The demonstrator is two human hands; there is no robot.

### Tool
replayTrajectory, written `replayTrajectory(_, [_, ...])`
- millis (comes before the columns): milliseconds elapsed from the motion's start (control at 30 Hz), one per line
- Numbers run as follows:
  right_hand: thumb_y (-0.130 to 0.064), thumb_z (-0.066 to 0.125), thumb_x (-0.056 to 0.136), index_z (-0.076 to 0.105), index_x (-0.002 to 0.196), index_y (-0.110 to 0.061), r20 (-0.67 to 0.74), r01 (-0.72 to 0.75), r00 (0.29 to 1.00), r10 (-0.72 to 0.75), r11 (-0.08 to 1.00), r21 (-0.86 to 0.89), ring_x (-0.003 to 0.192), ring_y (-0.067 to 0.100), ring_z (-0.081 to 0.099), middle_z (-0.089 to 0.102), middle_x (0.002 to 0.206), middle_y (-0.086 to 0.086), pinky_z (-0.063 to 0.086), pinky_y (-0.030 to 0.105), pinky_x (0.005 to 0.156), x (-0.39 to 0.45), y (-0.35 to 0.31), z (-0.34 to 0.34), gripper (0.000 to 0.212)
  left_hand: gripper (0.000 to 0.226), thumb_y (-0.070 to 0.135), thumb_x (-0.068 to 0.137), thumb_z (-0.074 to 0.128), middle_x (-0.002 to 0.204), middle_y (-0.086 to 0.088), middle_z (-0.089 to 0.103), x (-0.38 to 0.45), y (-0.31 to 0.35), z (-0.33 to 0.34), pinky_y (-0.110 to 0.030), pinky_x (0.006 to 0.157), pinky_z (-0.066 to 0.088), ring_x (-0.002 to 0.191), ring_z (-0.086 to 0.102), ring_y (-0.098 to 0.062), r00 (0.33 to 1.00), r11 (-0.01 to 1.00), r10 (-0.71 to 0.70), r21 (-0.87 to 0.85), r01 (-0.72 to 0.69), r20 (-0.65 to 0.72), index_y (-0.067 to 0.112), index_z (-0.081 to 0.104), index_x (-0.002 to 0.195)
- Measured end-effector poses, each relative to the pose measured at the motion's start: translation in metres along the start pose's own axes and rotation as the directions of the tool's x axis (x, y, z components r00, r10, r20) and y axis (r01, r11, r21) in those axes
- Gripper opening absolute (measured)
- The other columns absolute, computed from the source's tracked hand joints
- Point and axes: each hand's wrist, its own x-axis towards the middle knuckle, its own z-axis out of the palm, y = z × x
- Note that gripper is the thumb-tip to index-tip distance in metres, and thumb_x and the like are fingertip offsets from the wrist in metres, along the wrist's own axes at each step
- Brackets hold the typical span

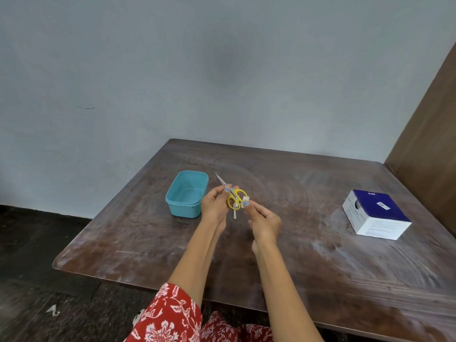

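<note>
Left hand (214, 206) pinches the yellow scissors (235, 196) near the pivot; right hand (264, 223) pinches a small white piece (246, 201) beside the loops. Suggest keeping the blades pointed away from both hands.

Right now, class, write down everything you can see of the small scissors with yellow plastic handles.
The small scissors with yellow plastic handles have two loop handles and short silvery metal blades, which look closed and point up and away to the left. They are held in the air above the brown wooden table, beside the teal plastic tub. The left hand pinches them near the pivot. The right hand, pinching a small white piece, is at the outer loop.
</note>
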Motion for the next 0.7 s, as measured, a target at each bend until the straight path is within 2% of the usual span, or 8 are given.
replayTrajectory(100, [-0.007,0.074,0.077,0.072,0.094,-0.006,-0.042,0.009,0.999,-0.008,0.999,0.032,0.079,0.008,0.067,0.071,0.083,0.003,0.048,0.021,0.069,-0.002,-0.003,0.003,0.017,0.016,-0.003,0.092,0.048,0.099,-0.016,0.064,0.0,0.003,0.005,-0.022,0.06,0.056,0.06,0.067,-0.006,1.0,1.0,0.009,-0.001,-0.009,-0.006,0.006,0.058,0.084])
replayTrajectory(200, [-0.005,0.073,0.077,0.073,0.083,-0.014,-0.129,0.285,0.948,-0.292,0.956,-0.073,0.066,0.0,0.065,0.07,0.075,-0.002,0.047,0.024,0.069,-0.001,-0.007,0.006,0.01,0.014,-0.003,0.091,0.051,0.096,-0.016,0.065,0.001,0.002,0.008,-0.023,0.054,0.055,0.054,0.066,-0.005,1.0,0.999,-0.006,0.037,0.006,-0.007,0.006,0.059,0.083])
replayTrajectory(267, [-0.011,0.071,0.078,0.075,0.084,-0.017,-0.02,0.506,0.833,-0.554,0.775,-0.379,0.074,0.012,0.065,0.071,0.079,-0.002,0.048,0.027,0.071,0.0,-0.005,0.007,0.01,0.011,-0.002,0.091,0.052,0.09,-0.015,0.066,0.001,-0.001,0.009,-0.022,0.05,0.054,0.05,0.064,-0.005,1.0,0.997,-0.022,0.068,0.022,0.001,0.003,0.061,0.089])
replayTrajectory(333, [-0.015,0.067,0.078,0.076,0.085,-0.019,0.152,0.642,0.674,-0.723,0.471,-0.606,0.075,0.022,0.062,0.07,0.08,0.0,0.046,0.031,0.07,0.003,0.001,0.006,0.012,0.01,-0.002,0.091,0.051,0.081,-0.011,0.065,0.0,-0.003,0.011,-0.02,0.049,0.054,0.049,0.063,-0.004,0.999,0.996,-0.029,0.081,0.028,0.016,0.002,0.061,0.092])
replayTrajectory(400, [-0.018,0.065,0.077,0.075,0.084,-0.02,0.247,0.674,0.565,-0.787,0.268,-0.688,0.072,0.024,0.059,0.069,0.078,-0.001,0.044,0.034,0.065,0.003,0.006,0.004,0.012,0.013,-0.002,0.091,0.05,0.081,-0.009,0.066,-0.002,-0.002,0.012,-0.02,0.053,0.055,0.055,0.065,-0.005,0.999,0.996,-0.028,0.081,0.026,0.032,0.006,0.061,0.087])
replayTrajectory(467, [-0.02,0.066,0.078,0.074,0.083,-0.021,0.288,0.664,0.513,-0.809,0.161,-0.73,0.071,0.023,0.057,0.068,0.077,-0.003,0.04,0.032,0.065,0.004,0.01,0.0,0.01,0.016,-0.002,0.091,0.051,0.082,-0.008,0.067,0.001,0.002,0.011,-0.025,0.058,0.056,0.061,0.066,-0.009,0.999,0.994,-0.017,0.107,0.013,0.029,0.008,0.061,0.084])
replayTrajectory(567, [-0.021,0.066,0.076,0.074,0.083,-0.022,0.297,0.628,0.485,-0.823,0.09,-0.773,0.069,0.022,0.056,0.067,0.075,-0.005,0.029,0.028,0.067,0.004,0.014,-0.005,0.01,0.014,0.0,0.09,0.054,0.083,-0.009,0.068,0.005,0.004,0.008,-0.035,0.069,0.055,0.071,0.063,-0.02,1.0,0.977,0.0,0.211,-0.002,0.012,0.008,0.063,0.083])
replayTrajectory(700, [-0.027,0.054,0.082,0.073,0.082,-0.022,0.312,0.647,0.457,-0.833,0.07,-0.759,0.07,0.019,0.055,0.067,0.076,-0.006,0.029,0.028,0.068,0.002,0.005,0.004,0.02,0.013,0.0,0.088,0.056,0.076,-0.008,0.065,0.003,0.004,0.01,-0.027,0.06,0.054,0.065,0.059,-0.015,1.0,0.958,-0.016,0.286,0.009,0.022,0.001,0.065,0.097])
